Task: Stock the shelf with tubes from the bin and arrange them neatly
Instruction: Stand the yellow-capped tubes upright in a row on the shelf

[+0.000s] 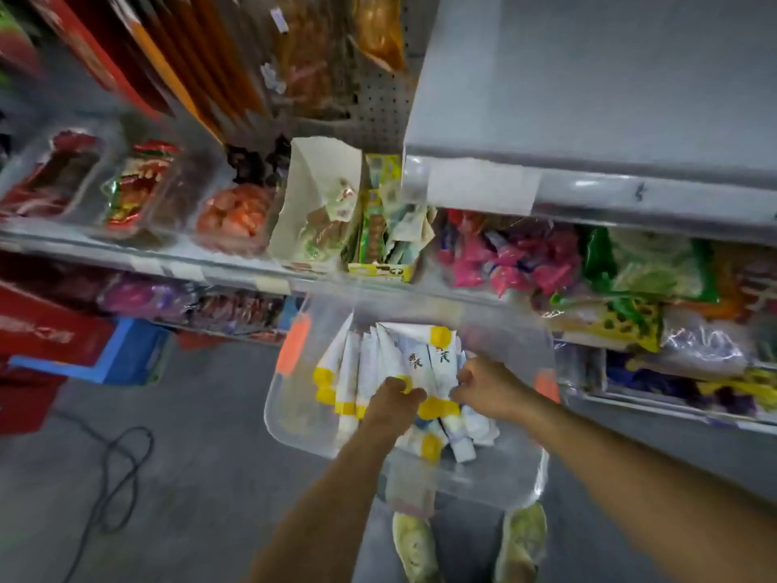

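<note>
Low in frame I see both forearms reaching down into the clear bin (290, 418) at centre. My left hand (395, 399) and right hand (485, 389) each have fingers curled onto the white tubes (378, 359) piled inside. Beyond them, the shelf (235, 265) holds packaged goods.

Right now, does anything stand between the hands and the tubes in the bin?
Nothing visible does. The clear bin has no lid on it, and the left hand and right hand are already inside it, with their fingers curled on the tubes.
</note>
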Tool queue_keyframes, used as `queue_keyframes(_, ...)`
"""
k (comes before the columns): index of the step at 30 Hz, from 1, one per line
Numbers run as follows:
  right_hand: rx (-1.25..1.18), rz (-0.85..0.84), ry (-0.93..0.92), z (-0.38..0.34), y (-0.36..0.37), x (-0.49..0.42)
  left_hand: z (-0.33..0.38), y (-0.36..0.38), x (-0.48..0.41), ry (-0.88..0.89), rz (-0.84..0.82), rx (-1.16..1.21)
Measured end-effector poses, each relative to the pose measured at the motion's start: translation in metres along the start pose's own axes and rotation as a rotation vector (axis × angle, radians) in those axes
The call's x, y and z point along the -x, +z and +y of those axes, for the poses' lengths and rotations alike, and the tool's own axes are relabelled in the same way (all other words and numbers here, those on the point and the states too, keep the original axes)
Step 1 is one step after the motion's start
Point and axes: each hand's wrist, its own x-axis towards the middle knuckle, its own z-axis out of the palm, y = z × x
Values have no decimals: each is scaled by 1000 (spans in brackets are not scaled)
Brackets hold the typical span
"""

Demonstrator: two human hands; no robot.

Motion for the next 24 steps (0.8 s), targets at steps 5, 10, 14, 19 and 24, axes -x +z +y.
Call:
queue_keyframes(5,-168,86,184,10,40,-58,-18,31,-53,-243,-24,288)
queue_keyframes(10,-251,86,301,13,62,-89,-20,46,-67,-426,-46,673)
queue_keyframes(14,-259,-14,317,14,60,-86,-21,42,-64,-381,-154,595)
queue_keyframes(19,-471,-98,340,15,50,-51,-25,29,-31,-279,-272,674)
queue_keyframes(24,-637,-86,202,1,19,5,4,7,24,-113,-335,664)
